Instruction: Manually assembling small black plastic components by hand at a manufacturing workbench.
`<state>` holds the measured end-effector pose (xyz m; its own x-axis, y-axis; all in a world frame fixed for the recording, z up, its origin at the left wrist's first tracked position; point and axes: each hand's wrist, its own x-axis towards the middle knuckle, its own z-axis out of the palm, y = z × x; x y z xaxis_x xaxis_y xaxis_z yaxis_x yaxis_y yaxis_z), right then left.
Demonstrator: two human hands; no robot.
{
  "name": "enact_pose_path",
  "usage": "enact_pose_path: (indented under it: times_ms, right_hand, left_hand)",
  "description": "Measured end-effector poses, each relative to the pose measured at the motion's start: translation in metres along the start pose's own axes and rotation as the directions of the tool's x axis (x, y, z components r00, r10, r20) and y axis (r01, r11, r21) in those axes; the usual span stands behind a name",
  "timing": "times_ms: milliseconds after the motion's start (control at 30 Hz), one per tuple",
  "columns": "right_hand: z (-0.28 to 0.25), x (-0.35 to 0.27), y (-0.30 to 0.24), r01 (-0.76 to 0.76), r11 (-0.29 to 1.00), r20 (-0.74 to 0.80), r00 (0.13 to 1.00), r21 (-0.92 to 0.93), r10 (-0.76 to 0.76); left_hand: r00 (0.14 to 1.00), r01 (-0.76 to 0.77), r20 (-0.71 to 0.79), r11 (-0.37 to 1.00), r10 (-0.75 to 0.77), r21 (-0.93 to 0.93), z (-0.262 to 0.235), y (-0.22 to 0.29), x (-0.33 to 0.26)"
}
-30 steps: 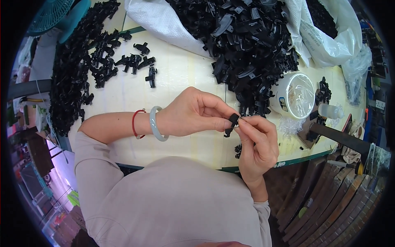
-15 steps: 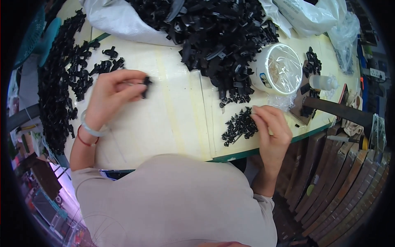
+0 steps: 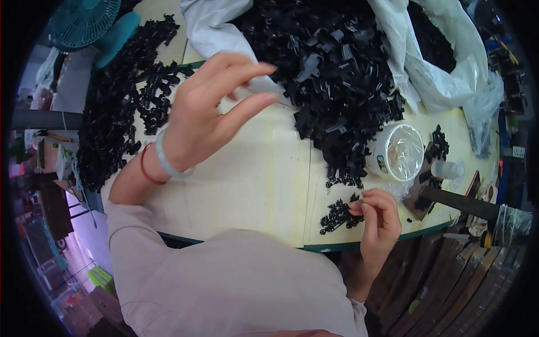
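Note:
My left hand (image 3: 205, 115) is raised over the table (image 3: 236, 185), with thumb and fingers apart and nothing between them. It reaches toward a large heap of black plastic parts (image 3: 337, 73) at the far middle. My right hand (image 3: 382, 224) rests beside a small pile of tiny black pieces (image 3: 336, 218). Its thumb and fingertips are pinched together at the pile's right edge; whatever sits between them is too small to make out. Behind my left hand, more black parts (image 3: 154, 104) lie near a long dark heap (image 3: 109, 118) along the left side.
A white tub (image 3: 375, 154) with clear film inside and a small translucent bottle (image 3: 448, 169) stand at the right. White sacks (image 3: 219, 28) flank the large heap. At the far left is a teal fan (image 3: 84, 22). A dark bar (image 3: 457, 202) crosses the right edge.
My left hand has let go of the black part it held and moved up and right, its fingers opening. My right hand stays by the small pile. The whole view has shifted.

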<state>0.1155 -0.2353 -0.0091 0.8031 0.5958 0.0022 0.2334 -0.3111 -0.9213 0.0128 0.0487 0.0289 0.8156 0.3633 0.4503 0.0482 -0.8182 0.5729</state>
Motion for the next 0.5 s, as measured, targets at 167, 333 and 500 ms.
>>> enact_pose_path:
  times_ms: [167,333,500]
  right_hand:
    - [0.001,-0.005,0.011,0.012,0.924,-0.037,0.999,0.381,0.003]
    - [0.003,-0.008,0.021,0.069,0.922,-0.090,0.995,0.382,-0.037]
    - [0.011,-0.009,0.018,-0.010,0.915,-0.072,0.997,0.404,0.042]
  left_hand:
    - [0.996,-0.065,0.050,0.994,0.070,-0.087,0.025,0.003,0.038]
    - [0.986,-0.091,0.126,0.988,0.107,-0.129,0.046,0.000,0.022]
    - [0.985,-0.124,0.099,0.979,0.142,-0.163,0.058,0.007,-0.010]
